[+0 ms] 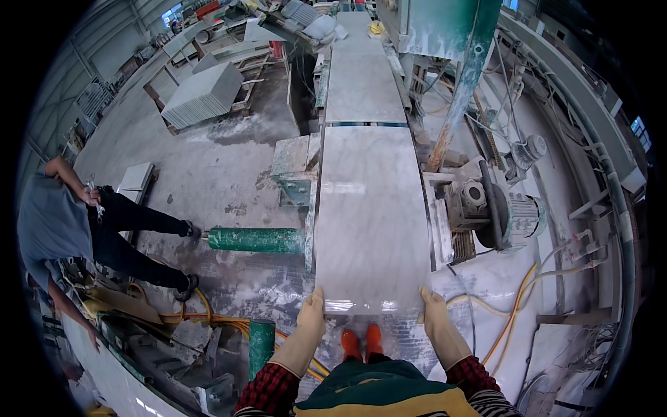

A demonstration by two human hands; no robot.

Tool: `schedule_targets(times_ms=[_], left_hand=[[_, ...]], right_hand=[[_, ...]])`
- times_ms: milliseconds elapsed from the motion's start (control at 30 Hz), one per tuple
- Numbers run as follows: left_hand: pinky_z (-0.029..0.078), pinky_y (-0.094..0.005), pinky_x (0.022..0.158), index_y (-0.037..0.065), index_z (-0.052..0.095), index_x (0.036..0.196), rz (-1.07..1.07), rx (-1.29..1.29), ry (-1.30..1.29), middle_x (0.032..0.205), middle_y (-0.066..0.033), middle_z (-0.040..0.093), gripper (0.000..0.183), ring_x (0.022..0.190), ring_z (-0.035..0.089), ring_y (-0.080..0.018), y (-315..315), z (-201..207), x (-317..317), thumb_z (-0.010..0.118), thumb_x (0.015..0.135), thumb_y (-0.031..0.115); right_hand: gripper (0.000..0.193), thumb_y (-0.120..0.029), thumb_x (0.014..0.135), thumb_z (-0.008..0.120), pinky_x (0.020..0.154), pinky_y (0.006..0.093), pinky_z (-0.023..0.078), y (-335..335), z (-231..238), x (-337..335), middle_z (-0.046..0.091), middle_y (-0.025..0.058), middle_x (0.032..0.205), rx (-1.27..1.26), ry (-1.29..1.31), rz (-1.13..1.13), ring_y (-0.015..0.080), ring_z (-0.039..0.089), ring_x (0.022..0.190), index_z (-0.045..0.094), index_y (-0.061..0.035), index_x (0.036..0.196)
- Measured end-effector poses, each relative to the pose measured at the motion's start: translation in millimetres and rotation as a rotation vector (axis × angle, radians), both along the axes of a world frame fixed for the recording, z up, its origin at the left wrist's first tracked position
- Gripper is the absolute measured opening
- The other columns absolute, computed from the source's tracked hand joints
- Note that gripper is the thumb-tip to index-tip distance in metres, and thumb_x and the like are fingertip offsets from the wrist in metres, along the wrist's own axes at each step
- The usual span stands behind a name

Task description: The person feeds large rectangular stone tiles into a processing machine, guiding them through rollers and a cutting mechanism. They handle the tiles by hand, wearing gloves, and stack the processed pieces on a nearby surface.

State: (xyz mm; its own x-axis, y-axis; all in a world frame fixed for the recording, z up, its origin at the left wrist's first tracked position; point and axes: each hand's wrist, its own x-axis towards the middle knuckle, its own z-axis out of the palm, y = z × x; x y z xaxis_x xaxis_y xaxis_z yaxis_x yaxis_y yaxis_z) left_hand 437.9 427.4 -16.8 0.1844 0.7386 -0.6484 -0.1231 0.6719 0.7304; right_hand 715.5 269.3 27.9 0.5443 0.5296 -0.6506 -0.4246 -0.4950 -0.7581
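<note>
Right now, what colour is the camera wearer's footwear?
The footwear is orange-red, clearest in the head view.

No text or label is legible; no number or sign is either.

Left hand [311,311] and right hand [434,314] at near corners of front stone slab [372,222]. Second slab [365,87] just beyond; electric motor [522,221] right, cylinder [256,240] left.
</note>
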Motion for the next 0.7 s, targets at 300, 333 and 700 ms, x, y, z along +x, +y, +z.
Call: schedule_targets(times_ms=[300,333,700], left_hand=[[0.055,-0.0326,0.075,0.002,0.067,0.123,0.085,0.045,-0.047,0.107,-0.0058,0.069,0.053,0.091,0.064,-0.0143,26,-34,9,0.067,0.102,0.051],[0.055,-0.0325,0.075,0.002,0.067,0.123,0.078,0.042,-0.044,0.107,-0.0059,0.069,0.054,0.091,0.064,-0.0146,28,-34,7,0.067,0.102,0.052],[0.055,-0.0316,0.078,0.004,0.070,0.128,0.033,0.007,0.056,0.109,-0.0068,0.072,0.054,0.094,0.064,-0.0142,46,-37,9,0.068,0.102,0.052]], right_hand=[[0.049,-0.046,0.104,0.061,0.047,0.0298,0.034,27,-4,12,0.069,0.0057,0.086,0.031,-0.020,-0.020,0.0126,0.045,0.053,0.071,0.0015,0.114],[0.049,-0.046,0.104,0.061,0.047,0.0297,0.034,30,-1,11,0.069,0.0054,0.086,0.021,-0.010,-0.018,0.0129,0.045,0.053,0.071,0.0014,0.113],[0.047,-0.046,0.103,0.065,0.043,0.0294,0.033,48,6,17,0.068,0.0049,0.086,-0.034,0.047,-0.064,0.0135,0.045,0.051,0.071,0.0002,0.111]])
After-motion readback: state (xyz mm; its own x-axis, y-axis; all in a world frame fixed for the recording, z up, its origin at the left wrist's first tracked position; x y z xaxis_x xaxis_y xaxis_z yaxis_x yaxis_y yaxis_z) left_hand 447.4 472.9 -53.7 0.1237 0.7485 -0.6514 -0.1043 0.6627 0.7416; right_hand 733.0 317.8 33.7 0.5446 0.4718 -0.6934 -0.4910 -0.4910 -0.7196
